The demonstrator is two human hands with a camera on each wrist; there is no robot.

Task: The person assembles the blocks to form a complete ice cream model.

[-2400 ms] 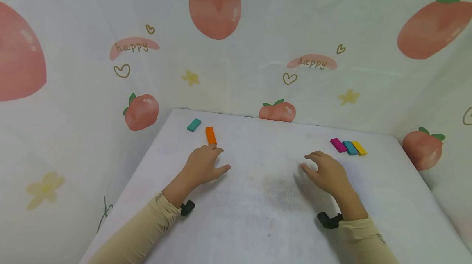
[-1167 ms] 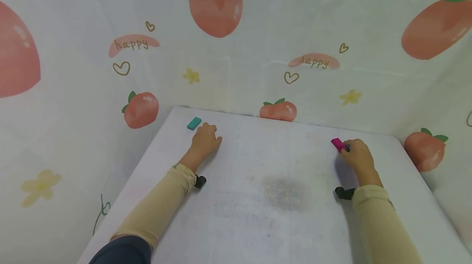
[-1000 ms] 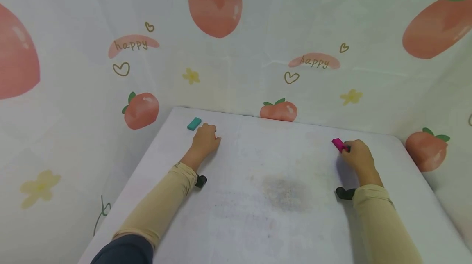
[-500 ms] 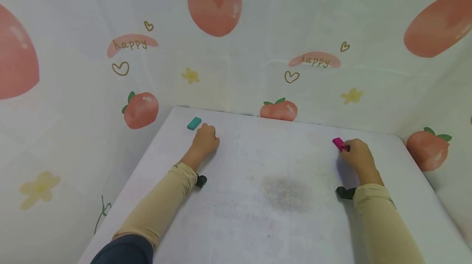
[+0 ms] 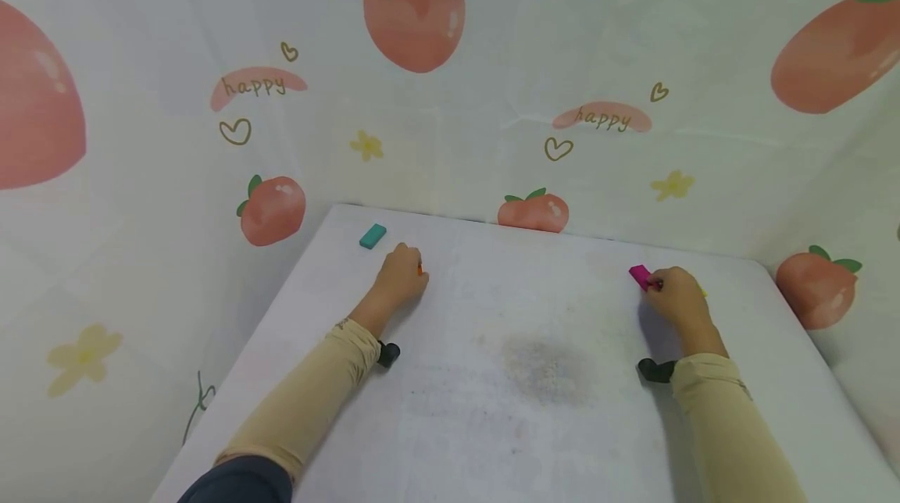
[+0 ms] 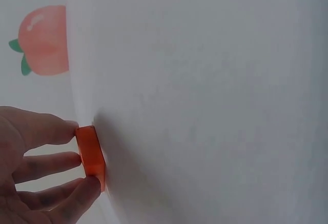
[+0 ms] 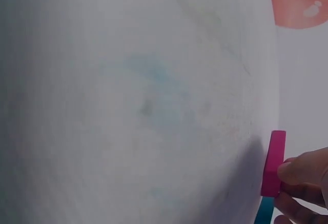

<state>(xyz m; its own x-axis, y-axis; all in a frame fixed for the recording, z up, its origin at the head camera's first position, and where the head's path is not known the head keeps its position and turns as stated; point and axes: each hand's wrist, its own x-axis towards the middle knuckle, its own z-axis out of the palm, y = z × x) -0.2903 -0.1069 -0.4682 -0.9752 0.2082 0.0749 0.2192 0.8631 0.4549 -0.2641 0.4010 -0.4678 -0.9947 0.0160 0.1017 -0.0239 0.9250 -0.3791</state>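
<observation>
Left hand [image 5: 398, 278], centre-left of the frame: grip pinching the orange block [image 6: 91, 154]. Right hand [image 5: 679, 301], right of centre: grip pinching the magenta block [image 7: 273, 162]. Both hands, empty moments earlier, now hold one block each; grasping therefore appears complete.

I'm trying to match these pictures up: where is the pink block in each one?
Head: pink block right of centre, pinched by the right hand.
Left wrist: not in it.
Right wrist: pink block at the lower right, in the same hand.
Shared landmark: the peach-print cloth, seen in all three.
</observation>
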